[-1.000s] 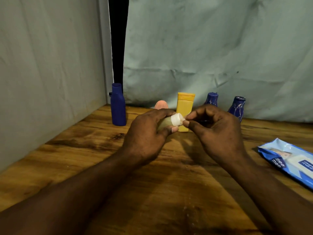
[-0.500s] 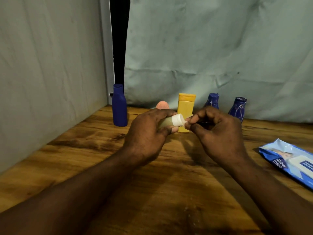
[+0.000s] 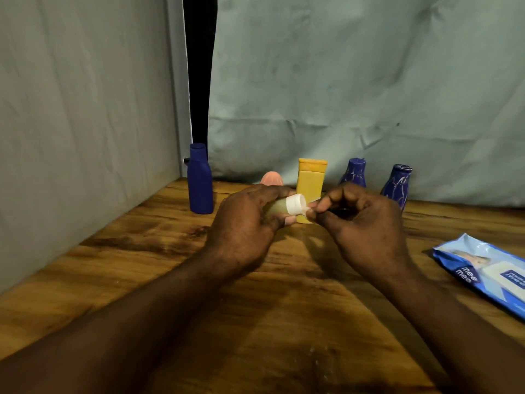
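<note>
My left hand grips a small pale yellowish bottle on its side above the wooden table, its white cap pointing right. My right hand has its fingers curled, and its thumb and fingertips meet at the tip of the cap. Most of the bottle's body is hidden inside my left hand. Whether the right fingertips pinch the cap or only touch it is unclear.
Against the grey cloth backdrop stand a tall blue bottle, a pink round object, a yellow tube on its cap and two dark blue bottles. A blue wipes pack lies at the right edge.
My right fingertips have shifted slightly at the cap's tip, and both hands have barely moved. The bottle stays in my left hand.
</note>
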